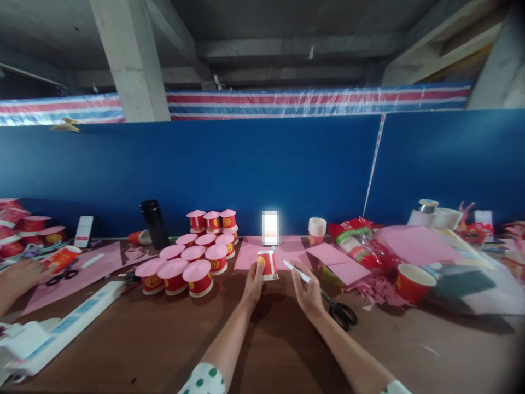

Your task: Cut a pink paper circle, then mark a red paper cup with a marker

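Pink-topped cups (pixel 192 253) stood seemingly finished to my left, but the red cup (pixel 268 265) before me, pinched in my left hand (pixel 254 282), had no pink top yet — my right hand (pixel 307 290) pinched a white pen (pixel 298 272).

Brown table (pixel 164 339) under pink-topped cups (pixel 192 253)

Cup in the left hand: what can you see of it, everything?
The cup is red, apparently paper, with a gold emblem towards its left and pale edging at top and bottom. No pink disc tops it. The left hand grips its left side, before the pink sheet. Its wider end seems to be down; whether it touches the table is unclear.
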`<control>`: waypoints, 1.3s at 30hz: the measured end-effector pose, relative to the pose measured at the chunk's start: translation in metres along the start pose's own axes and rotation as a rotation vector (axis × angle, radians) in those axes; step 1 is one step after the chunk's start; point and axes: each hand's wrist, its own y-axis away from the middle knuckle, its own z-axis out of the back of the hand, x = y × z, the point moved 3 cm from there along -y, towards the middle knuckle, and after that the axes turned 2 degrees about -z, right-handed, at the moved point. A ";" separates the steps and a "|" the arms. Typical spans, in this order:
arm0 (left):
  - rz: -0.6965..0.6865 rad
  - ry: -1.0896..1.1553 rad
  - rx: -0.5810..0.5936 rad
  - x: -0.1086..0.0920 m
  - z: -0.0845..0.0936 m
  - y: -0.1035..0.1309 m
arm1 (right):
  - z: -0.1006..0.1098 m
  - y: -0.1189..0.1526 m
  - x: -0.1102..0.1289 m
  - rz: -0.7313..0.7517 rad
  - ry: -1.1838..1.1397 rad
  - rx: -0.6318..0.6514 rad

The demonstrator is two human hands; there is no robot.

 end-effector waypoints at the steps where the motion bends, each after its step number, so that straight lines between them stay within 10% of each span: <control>1: 0.008 0.003 -0.001 0.001 0.000 -0.001 | 0.000 0.000 0.001 -0.023 -0.024 -0.001; 39: -0.019 -0.137 0.017 0.014 0.003 -0.008 | -0.008 0.007 0.011 -0.021 0.036 0.164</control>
